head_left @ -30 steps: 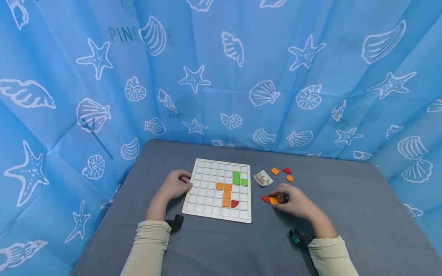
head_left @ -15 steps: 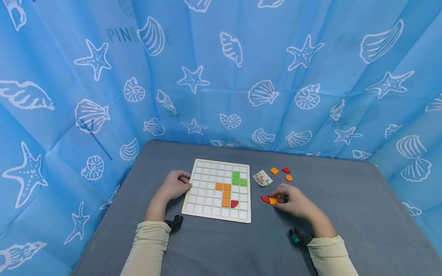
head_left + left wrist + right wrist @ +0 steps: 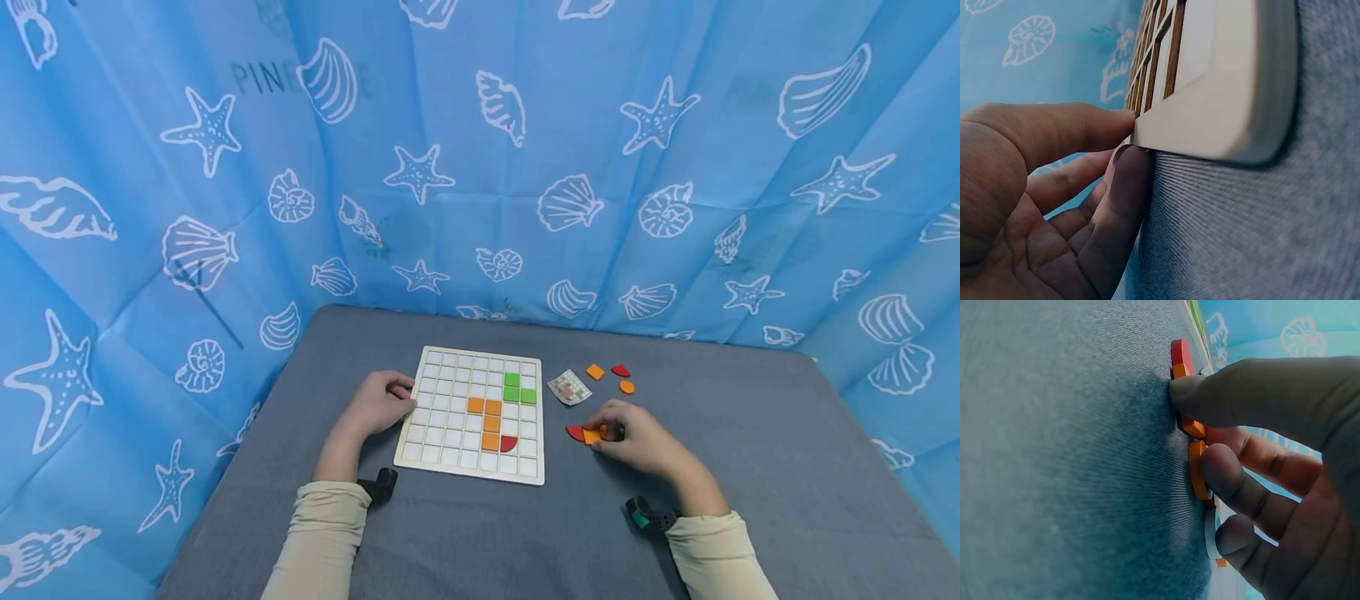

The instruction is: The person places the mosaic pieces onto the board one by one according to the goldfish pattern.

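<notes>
The place was a curtained-off tabletop recording corner; what sort of building held it could not be told. A blue fabric curtain printed with white seashells and starfish [image 3: 465,217] spanned the upper frame and ran down both sides, around a grey cloth-covered table [image 3: 585,542] at lower centre. Black strapped wrist devices [image 3: 379,485] suited a recording setup.

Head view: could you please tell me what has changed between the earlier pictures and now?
Nothing visibly changed, only a very slight drift of the whole view. Nothing was newly taken or let go. The left hand's grip stays at the left edge of the flat cream grid board, the right hand's grip at the flat orange square piece.
</notes>
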Demonstrator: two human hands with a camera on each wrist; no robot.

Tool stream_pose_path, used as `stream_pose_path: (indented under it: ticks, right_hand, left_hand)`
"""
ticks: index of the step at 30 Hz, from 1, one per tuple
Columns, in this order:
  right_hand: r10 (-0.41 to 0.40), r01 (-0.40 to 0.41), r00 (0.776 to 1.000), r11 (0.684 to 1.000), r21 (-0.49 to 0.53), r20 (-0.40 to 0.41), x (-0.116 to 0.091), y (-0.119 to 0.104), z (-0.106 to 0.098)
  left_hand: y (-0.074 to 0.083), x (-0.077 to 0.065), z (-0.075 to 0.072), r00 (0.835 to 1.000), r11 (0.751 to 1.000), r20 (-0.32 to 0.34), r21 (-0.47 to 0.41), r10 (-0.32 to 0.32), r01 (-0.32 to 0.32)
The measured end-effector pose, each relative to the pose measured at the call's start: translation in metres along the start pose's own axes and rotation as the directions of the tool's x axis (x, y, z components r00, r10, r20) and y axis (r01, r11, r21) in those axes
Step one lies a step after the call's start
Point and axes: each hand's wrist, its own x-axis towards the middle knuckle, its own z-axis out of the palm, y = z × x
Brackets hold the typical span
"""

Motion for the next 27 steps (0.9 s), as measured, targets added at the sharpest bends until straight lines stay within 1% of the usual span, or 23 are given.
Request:
stream_pose_path:
  ticks: [9,11,13,17,23,27]
  right_hand:
    - [-0.011,0.011,0.999,1.0,0.0,-0.044,-0.004,-0.004,-0.001]
    - [-0.025,0.024,0.998,1.0,-0.007,-0.062,-0.003,-0.006,0.0]
    - [-0.055,0.054,0.996,0.998,-0.011,-0.076,0.0,-0.01,0.002]
    - [-0.092,0.092,0.992,0.996,-0.003,-0.09,0.009,-0.022,0.008]
    - [-0.123,0.125,0.988,0.992,0.015,-0.091,0.031,-0.05,0.021]
    - [-0.183,0.185,0.981,0.983,0.016,-0.069,0.049,-0.065,0.035]
  left_hand:
    - [0.002,0.001,0.0,1.0,1.0,0.012,-0.022,0.0,0.0]
    - [0.002,0.001,0.0,1.0,1.0,0.009,-0.02,0.002,-0.002]
    - [0.002,0.001,-0.001,1.0,1.0,0.001,-0.018,-0.001,0.001]
    - [0.001,0.001,-0.001,1.0,1.0,-0.007,-0.003,0.0,0.0]
    - [0.002,0.0,0.0,1.0,1.0,-0.014,0.014,-0.01,0.011]
    - [0.0,0.0,0.0,1.0,1.0,-0.01,0.014,-0.014,0.014]
